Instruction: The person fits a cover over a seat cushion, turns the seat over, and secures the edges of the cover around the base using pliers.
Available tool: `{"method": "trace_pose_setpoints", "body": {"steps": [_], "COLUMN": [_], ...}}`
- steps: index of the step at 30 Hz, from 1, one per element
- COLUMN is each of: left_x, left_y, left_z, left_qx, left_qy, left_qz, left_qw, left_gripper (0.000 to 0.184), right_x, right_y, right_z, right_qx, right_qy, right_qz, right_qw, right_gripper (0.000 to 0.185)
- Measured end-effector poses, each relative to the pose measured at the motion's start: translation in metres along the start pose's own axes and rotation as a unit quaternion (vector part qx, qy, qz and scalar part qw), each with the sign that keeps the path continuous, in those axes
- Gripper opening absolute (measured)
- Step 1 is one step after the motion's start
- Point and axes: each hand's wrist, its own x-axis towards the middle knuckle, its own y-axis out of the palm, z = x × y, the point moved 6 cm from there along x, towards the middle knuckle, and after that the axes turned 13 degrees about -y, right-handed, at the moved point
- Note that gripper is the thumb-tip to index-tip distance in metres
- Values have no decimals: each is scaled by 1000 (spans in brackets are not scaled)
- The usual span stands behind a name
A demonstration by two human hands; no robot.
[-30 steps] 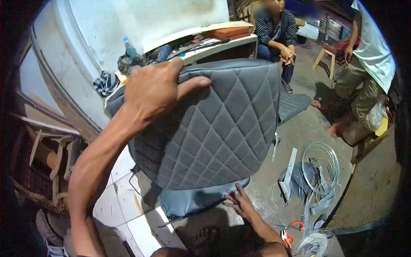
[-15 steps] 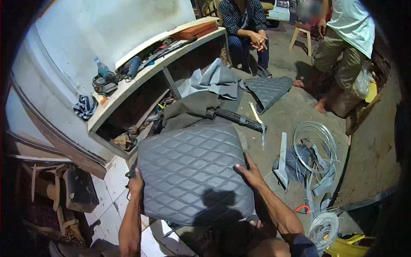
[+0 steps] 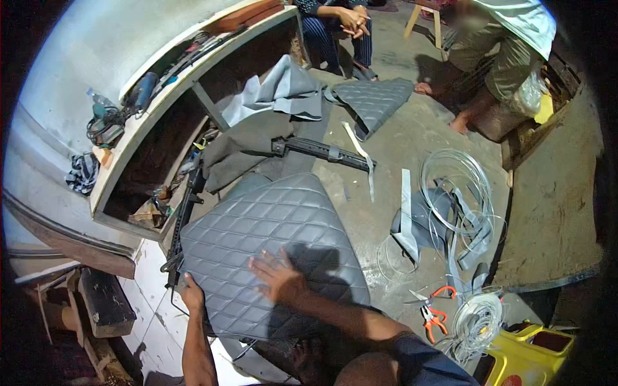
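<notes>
A grey diamond-quilted seat cushion (image 3: 277, 225) lies in front of me, tilted so one corner points away. My left hand (image 3: 193, 296) grips its lower left edge, the thumb showing and the other fingers partly hidden. Across the quilted top, my right hand (image 3: 280, 280) rests palm down with its fingers spread. A black metal rail (image 3: 183, 219) runs along the cushion's left side. Beyond the far edge lies another black slotted rail (image 3: 331, 154), beside a dark grey cloth (image 3: 241, 145).
Coiled clear wire (image 3: 454, 193), grey scraps and orange-handled cutting tools (image 3: 433, 321) lie to the right, by a yellow container (image 3: 534, 354). A shelf (image 3: 209, 106) lines the left. Another quilted piece (image 3: 373, 103) lies farther off; two people are at the back.
My right hand has moved from the cushion's right edge onto its top. The cushion has turned slightly, and the view has shifted. One person at the back has bent lower.
</notes>
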Motion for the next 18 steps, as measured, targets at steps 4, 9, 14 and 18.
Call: {"method": "trace_pose_setpoints", "body": {"steps": [4, 9, 14, 18], "left_x": [6, 13, 30, 13], "left_y": [4, 9, 26, 9], "left_z": [5, 10, 24, 15], "left_qx": [-32, 54, 3, 8], "left_qy": [22, -34, -12, -22], "left_qz": [-28, 57, -4, 40], "left_qw": [999, 996, 1000, 999], "left_gripper": [95, 92, 96, 97], "right_x": [-36, -163, -235, -229], "right_y": [-70, -104, -70, -68], "right_z": [-95, -135, -72, -85], "right_qx": [-190, 229, 235, 299], "right_qy": [177, 542, 631, 595], "right_qz": [-46, 16, -124, -100], "right_qw": [965, 808, 729, 739], "right_gripper": [75, 86, 88, 93]}}
